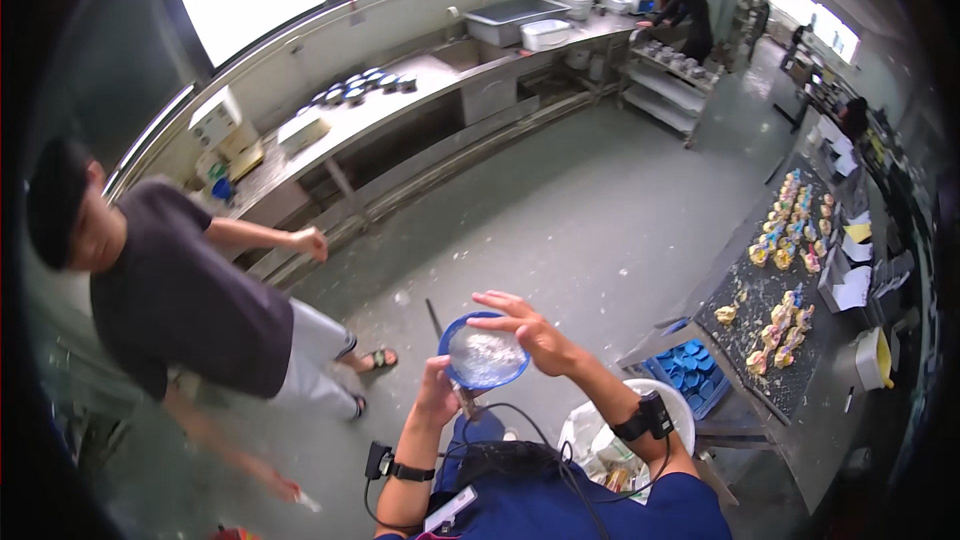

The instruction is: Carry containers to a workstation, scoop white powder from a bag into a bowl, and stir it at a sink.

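A round blue bowl (487,380) filled with white powder (486,353) is held up in front of my body. Its left side rests in the grip of my left hand (436,395), thumb up along the rim. My right hand (532,335) reaches over the bowl's far right edge with fingers stretched and apart; whether it touches the rim or the powder I cannot tell. A thin dark bar (433,317) shows just beyond the bowl. Black straps with small devices and cables sit on both my forearms.
At left stands a person in a dark shirt (200,290). Beside my right arm is a white bin (682,410). A table (715,290) on the right carries rows of small colourful pieces, with a blue crate (712,395) below. Another person works by a trolley (660,90) far back.
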Action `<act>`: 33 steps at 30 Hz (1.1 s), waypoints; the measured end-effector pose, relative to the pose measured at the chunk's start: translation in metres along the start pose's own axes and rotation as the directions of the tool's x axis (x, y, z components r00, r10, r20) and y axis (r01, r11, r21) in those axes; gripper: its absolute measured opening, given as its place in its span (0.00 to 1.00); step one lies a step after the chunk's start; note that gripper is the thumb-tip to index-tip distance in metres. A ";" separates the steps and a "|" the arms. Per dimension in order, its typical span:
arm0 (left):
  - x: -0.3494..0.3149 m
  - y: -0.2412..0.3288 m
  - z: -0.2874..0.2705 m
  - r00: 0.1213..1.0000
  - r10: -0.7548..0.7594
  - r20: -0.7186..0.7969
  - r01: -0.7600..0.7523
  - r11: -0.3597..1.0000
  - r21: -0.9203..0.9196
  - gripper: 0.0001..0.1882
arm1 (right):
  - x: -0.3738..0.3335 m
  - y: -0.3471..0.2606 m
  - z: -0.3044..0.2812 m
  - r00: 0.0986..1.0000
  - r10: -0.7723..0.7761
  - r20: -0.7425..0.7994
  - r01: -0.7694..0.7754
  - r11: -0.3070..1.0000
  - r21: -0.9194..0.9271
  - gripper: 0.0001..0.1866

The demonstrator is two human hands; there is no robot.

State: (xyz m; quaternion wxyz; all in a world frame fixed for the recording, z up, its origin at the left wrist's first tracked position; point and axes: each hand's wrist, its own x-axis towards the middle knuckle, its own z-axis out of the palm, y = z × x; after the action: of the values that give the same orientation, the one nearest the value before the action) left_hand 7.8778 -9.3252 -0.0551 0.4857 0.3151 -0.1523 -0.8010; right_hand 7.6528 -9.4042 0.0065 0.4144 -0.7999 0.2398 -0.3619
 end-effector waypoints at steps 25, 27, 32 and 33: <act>0.757 0.385 0.054 0.999 0.037 0.005 -0.038 0.999 0.033 0.42 | 0.383 0.451 -0.396 0.610 0.605 -0.513 0.058 0.611 0.789 0.34; 0.810 0.415 0.049 0.996 0.086 -0.011 -0.086 0.995 -0.048 0.42 | 0.426 0.511 -0.436 0.634 0.626 -0.454 0.331 0.310 0.891 0.34; 0.899 0.508 0.023 0.959 0.269 -0.090 -0.281 0.942 -0.182 0.39 | 0.582 0.585 -0.546 0.679 0.600 -0.423 0.266 0.335 0.904 0.33; 0.927 0.525 0.022 0.942 0.333 -0.044 -0.333 0.909 -0.250 0.38 | 0.617 0.602 -0.561 0.679 0.629 -0.378 0.203 0.334 0.920 0.34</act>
State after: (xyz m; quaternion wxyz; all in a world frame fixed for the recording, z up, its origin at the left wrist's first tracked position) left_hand 7.9163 -10.3897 -0.0807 0.6515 0.2197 -0.1001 -0.7192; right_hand 7.5507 -10.4262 -0.0409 0.7111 -0.1801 0.2439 -0.6344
